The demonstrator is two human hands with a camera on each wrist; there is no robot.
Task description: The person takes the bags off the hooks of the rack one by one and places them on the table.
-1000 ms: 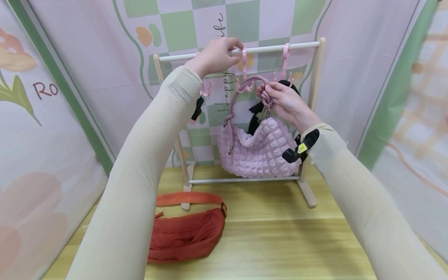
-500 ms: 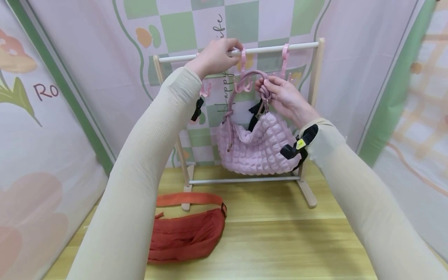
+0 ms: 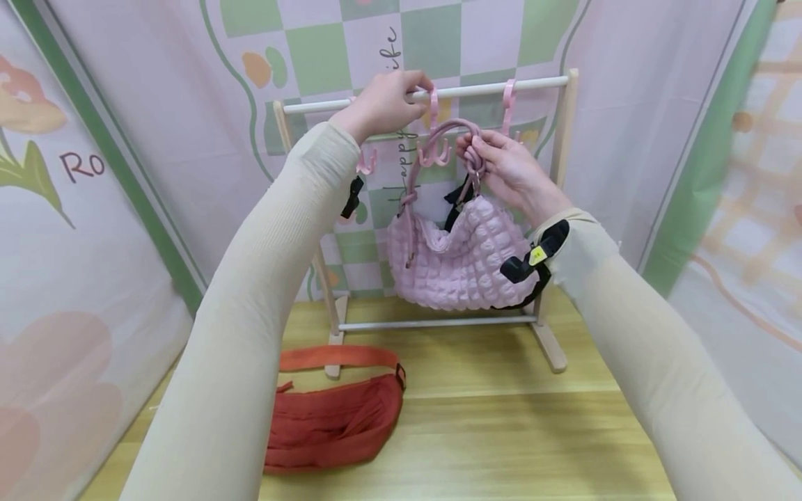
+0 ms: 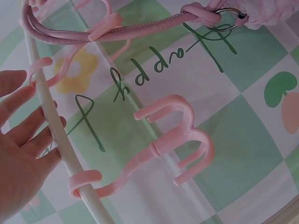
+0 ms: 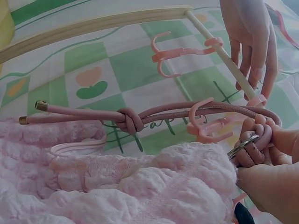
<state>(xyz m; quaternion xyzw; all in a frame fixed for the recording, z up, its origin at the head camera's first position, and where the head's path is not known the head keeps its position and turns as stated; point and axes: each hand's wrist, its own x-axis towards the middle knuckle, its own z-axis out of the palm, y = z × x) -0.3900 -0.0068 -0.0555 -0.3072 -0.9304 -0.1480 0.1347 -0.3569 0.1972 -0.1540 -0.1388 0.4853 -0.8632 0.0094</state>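
At the hook (image 3: 434, 111), right hand (image 3: 510, 170) pinching the strap (image 4: 140, 31), left hand (image 3: 391, 101) spread, I'm probably mid-hang, so next it needs seating properly.

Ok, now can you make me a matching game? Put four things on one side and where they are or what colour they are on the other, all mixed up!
1. Puffy bag
2. Belt bag
3. Left hand
4. Right hand

A. At the white top rail
B. Lies on the wooden surface
C. Holds the handle
D. Pale pink

Pairs: 1-D, 2-B, 3-A, 4-C
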